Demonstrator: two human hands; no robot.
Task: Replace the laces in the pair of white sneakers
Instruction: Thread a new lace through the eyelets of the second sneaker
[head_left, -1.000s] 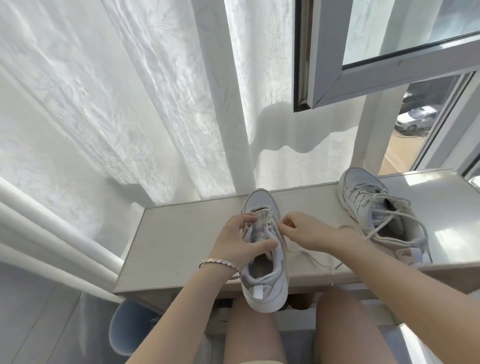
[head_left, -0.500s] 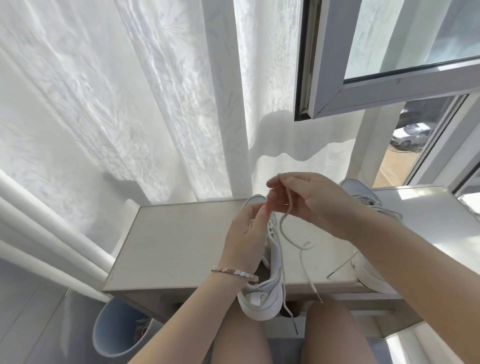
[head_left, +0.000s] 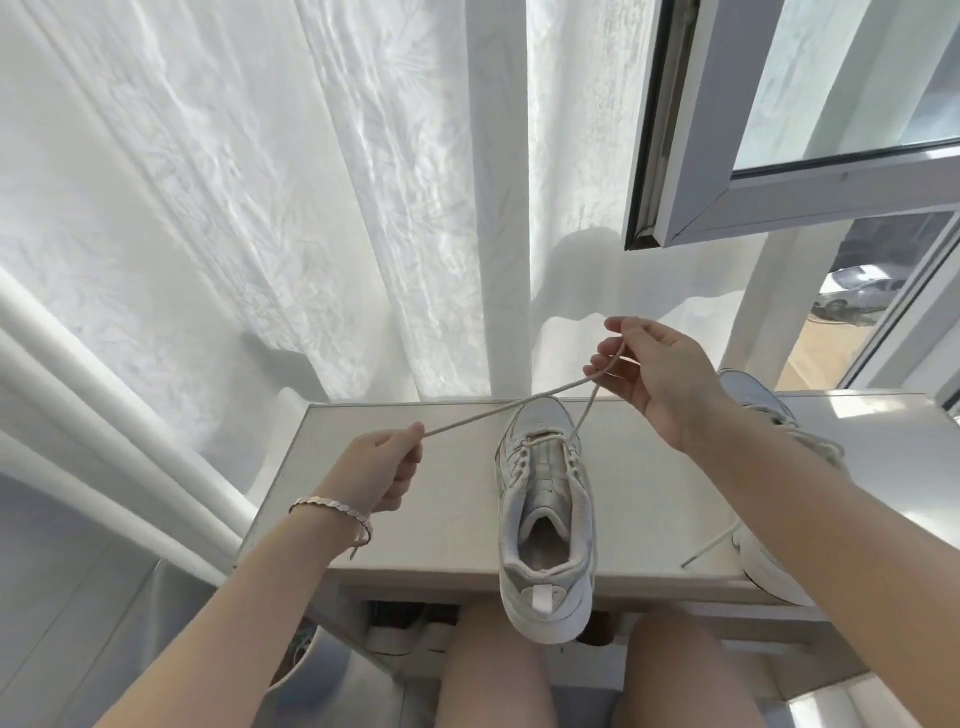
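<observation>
The white sneaker (head_left: 545, 499) lies toe-away in the middle of the counter (head_left: 415, 493), its heel overhanging the near edge. Its lace (head_left: 498, 410) rises from the front eyelets to the raised right hand (head_left: 654, 374), which pinches it, then stretches to the left hand (head_left: 382, 467), fingers curled around its end. The second sneaker (head_left: 763, 566) sits behind the right forearm.

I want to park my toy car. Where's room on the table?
The bare tabletop between its left edge and the middle sneaker, under the left hand and taut lace. A narrower strip lies right of that sneaker. Farther right is crowded: second sneaker, a loose lace end, right forearm.
</observation>
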